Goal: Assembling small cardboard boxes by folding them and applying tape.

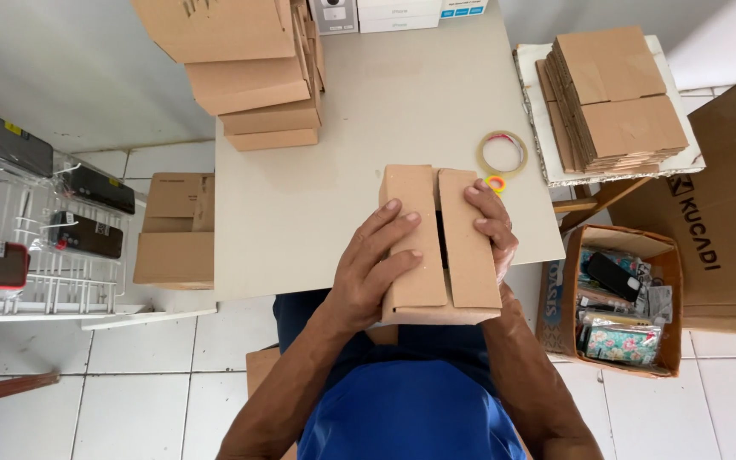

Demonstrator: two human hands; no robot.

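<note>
I hold a small brown cardboard box (462, 255) at the near edge of a white table (317, 204). Its two top flaps are folded down with a dark gap between them. My left hand (372, 268) lies over the left flap, fingers spread across it. My right hand (494, 226) grips the box's right side, fingers curled over the right flap. A roll of clear tape (502, 153) lies on the table just beyond the box, with a small coloured ring (495, 183) beside it.
Assembled cardboard boxes (253, 77) are stacked at the table's far left. Flat folded cartons (615, 98) lie on a board to the right. An open carton of phone cases (619, 302) sits on the floor right. A white wire rack (36, 238) with cases stands left.
</note>
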